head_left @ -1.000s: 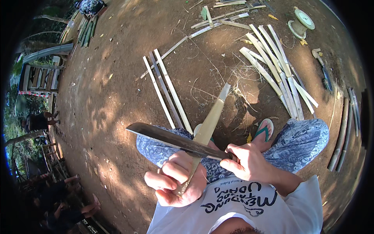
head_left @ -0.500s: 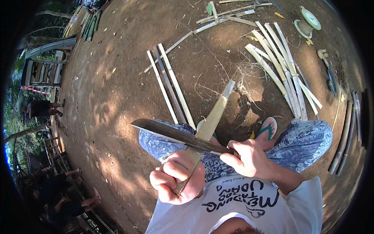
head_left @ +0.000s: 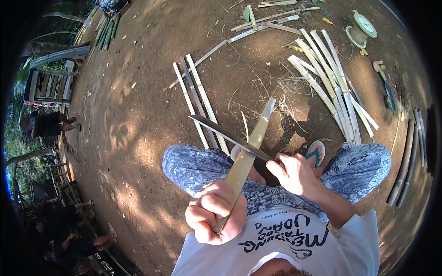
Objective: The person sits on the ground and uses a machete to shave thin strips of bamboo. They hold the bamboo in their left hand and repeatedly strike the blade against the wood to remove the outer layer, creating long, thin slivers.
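My left hand (head_left: 214, 211) grips the near end of a pale bamboo strip (head_left: 251, 147) that points away from me over my knees. My right hand (head_left: 297, 174) holds the handle of a long dark knife (head_left: 221, 131). Its blade lies across the strip about halfway along and points to the left. A thin sliver curls up from the strip beside the blade. I sit with patterned trousers (head_left: 198, 168), and a green sandal (head_left: 315, 154) shows on my right foot.
Three split bamboo strips (head_left: 198, 103) lie on the dirt ahead, a larger bundle (head_left: 331, 83) to the right, more poles (head_left: 407, 161) at far right. A green spool (head_left: 361, 27) sits top right. People (head_left: 46, 124) stand at left near a wooden frame (head_left: 48, 85).
The view has shifted so hands and strip sit lower and further right. The knife blade has moved further out along the strip, and my left hand has slid toward the strip's near end.
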{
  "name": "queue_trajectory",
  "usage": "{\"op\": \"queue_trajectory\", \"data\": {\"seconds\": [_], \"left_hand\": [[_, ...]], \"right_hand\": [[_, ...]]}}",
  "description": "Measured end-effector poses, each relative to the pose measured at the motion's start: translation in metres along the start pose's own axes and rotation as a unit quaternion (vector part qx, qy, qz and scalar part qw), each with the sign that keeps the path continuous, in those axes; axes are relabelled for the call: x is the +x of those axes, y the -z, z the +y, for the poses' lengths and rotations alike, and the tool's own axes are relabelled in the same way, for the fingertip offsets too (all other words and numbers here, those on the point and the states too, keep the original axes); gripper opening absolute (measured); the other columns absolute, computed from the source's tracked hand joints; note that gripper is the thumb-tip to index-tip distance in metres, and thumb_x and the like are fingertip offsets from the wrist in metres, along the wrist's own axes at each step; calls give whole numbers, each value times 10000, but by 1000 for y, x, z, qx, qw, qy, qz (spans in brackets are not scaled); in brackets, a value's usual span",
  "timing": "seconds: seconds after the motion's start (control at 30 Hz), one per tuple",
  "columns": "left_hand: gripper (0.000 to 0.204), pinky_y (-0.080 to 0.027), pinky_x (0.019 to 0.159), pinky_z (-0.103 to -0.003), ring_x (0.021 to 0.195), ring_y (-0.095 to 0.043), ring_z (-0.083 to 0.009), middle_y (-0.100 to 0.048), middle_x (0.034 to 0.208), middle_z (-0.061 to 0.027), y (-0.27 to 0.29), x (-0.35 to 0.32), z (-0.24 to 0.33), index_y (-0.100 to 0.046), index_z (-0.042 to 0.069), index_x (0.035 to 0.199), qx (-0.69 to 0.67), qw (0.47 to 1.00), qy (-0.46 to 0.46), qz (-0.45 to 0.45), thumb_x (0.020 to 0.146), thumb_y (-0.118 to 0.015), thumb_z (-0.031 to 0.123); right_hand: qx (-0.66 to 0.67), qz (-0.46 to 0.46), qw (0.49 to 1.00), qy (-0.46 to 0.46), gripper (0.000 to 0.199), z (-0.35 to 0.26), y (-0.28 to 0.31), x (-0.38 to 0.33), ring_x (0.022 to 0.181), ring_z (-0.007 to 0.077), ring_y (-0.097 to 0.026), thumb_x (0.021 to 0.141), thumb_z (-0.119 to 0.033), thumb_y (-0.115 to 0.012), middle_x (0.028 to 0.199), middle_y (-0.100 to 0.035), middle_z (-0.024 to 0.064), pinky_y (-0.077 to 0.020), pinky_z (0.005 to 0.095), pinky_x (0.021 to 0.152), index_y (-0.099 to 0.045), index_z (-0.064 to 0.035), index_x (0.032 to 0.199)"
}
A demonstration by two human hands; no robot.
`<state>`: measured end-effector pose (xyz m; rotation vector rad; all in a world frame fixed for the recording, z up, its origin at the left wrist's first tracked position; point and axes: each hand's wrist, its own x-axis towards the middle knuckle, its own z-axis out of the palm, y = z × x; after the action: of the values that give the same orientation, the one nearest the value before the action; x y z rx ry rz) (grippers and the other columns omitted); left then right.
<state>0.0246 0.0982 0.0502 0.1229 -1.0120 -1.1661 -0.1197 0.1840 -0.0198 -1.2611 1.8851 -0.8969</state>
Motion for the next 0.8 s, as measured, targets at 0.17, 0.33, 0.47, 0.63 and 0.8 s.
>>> {"op": "queue_trajectory", "data": {"seconds": [0.17,0.33,0.47,0.63,0.8], "left_hand": [[301,-269,411,-287,391,-300,-118,-414,470,-29,-1,-2,-1,-363,119,676,6,1000,-4,-4,941,-456,229],[314,-269,377,-271,362,-296,-110,-394,451,-23,-1,2,1,-363,118,669,7,1000,-1,-14,943,-458,237],[362,-241,482,-295,486,-299,-112,-380,538,0,5,1,5,-309,161,712,32,997,46,-54,1007,-415,341],[354,-255,499,-291,504,-309,-117,-379,545,-8,11,2,2,-310,161,710,23,998,36,-53,1008,-406,326],[350,-262,496,-291,495,-299,-113,-381,542,-7,13,7,4,-310,165,708,41,997,42,-50,1009,-401,318]], "right_hand": [[73,-46,995,49,357,-16,3,-9,489,339,-625,888,-308,-708,560,-598,165,-483,406,473,-639,24,777],[19,-16,1000,18,371,7,5,9,503,347,-627,901,-328,-690,547,-589,153,-491,419,493,-643,18,775],[39,-32,998,30,437,13,-8,4,564,383,-646,913,-401,-650,578,-600,190,-505,440,534,-667,24,810],[-50,1,998,-29,481,64,-12,36,636,408,-615,956,-424,-578,630,-575,244,-470,475,604,-608,11,754],[14,-38,999,34,480,45,-9,28,599,395,-642,921,-455,-625,594,-591,226,-501,470,582,-667,13,821]]}}
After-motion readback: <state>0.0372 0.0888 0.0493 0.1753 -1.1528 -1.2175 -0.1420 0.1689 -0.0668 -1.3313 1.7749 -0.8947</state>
